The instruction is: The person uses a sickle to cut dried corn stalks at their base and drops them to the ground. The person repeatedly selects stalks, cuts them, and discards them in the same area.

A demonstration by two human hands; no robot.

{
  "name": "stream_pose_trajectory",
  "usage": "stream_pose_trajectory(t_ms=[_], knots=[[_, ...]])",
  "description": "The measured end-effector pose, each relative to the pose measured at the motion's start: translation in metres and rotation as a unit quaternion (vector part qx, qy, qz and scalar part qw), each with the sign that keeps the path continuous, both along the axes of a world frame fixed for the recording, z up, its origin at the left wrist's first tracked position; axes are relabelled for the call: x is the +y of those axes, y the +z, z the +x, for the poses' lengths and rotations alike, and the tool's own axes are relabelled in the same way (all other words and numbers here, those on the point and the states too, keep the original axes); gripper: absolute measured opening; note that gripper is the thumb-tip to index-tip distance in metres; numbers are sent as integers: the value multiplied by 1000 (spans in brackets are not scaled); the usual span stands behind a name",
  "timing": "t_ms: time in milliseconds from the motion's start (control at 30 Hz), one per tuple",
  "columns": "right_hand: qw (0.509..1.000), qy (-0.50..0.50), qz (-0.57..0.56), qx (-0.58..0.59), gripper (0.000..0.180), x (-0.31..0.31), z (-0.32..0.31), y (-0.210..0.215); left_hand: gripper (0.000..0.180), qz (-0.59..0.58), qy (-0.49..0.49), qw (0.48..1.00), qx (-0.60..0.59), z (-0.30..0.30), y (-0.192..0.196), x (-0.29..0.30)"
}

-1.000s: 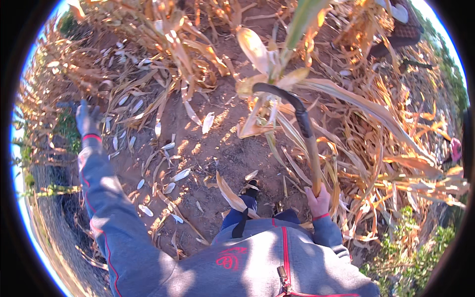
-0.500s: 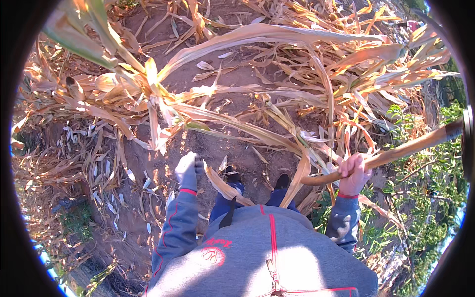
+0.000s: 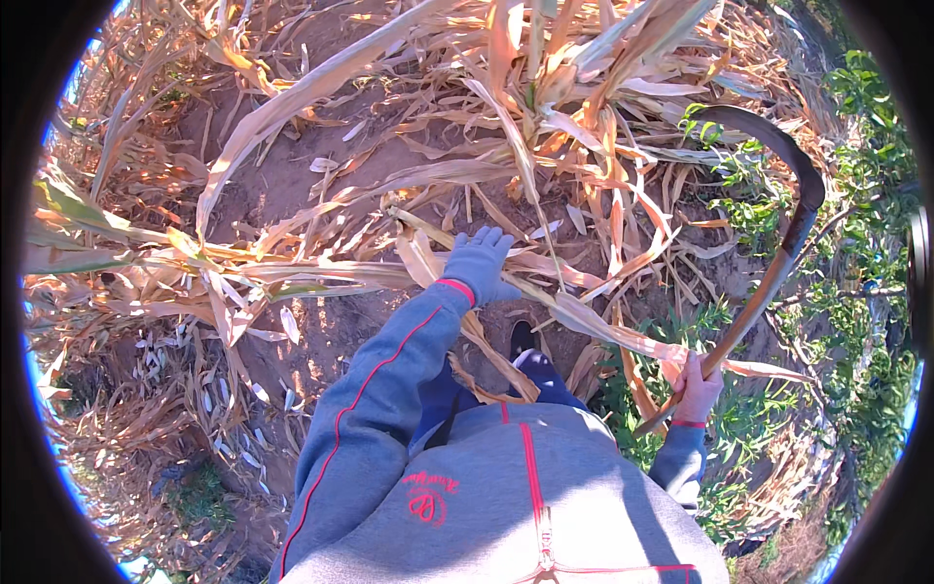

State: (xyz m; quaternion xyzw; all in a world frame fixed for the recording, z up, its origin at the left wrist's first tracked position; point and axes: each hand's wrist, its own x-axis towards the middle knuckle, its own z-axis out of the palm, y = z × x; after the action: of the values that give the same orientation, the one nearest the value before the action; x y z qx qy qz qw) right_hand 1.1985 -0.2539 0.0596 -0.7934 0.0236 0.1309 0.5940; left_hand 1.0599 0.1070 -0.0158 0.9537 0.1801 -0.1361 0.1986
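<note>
My left hand [image 3: 479,265], in a grey glove, reaches out over a dry corn stalk [image 3: 545,297]. Its fingers are stretched out and the thumb is apart; the stalk passes under or against the palm, and whether they touch I cannot tell. My bare right hand [image 3: 698,389] is wrapped round the wooden handle of a sickle [image 3: 749,319]. The sickle's dark curved blade [image 3: 809,180] points up and hooks back toward the left, at the right side. Dry husk leaves hang from the stalk close to both hands.
A standing corn plant [image 3: 545,92] with dry leaves rises ahead. Another leafy stalk [image 3: 195,255] leans in from the left. Green bushes [image 3: 856,321] line the right side. Bare soil [image 3: 282,185] and fallen dry leaves lie around my shoes [image 3: 522,337].
My left hand has moved forward and right, and its fingers have opened out over the stalk. The sickle has swung upward, bringing its blade into view. The view has shifted to the right.
</note>
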Motion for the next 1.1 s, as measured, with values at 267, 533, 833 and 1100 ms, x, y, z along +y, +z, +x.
stream_pose_trajectory(t_ms=[267,533,833,1100], knots=[[988,-12,42,150,12,-90,-43,-11,88,79,-237,945,210,56,-109,-88],[982,-53,85,162,14,-106,-73,-17,40,123,-251,935,218,31,-139,-75],[984,-94,66,136,12,-103,-133,-2,28,136,-288,916,245,-18,-236,-94],[978,-125,152,-64,15,-100,-145,24,22,44,-107,989,-93,37,-49,-59]])
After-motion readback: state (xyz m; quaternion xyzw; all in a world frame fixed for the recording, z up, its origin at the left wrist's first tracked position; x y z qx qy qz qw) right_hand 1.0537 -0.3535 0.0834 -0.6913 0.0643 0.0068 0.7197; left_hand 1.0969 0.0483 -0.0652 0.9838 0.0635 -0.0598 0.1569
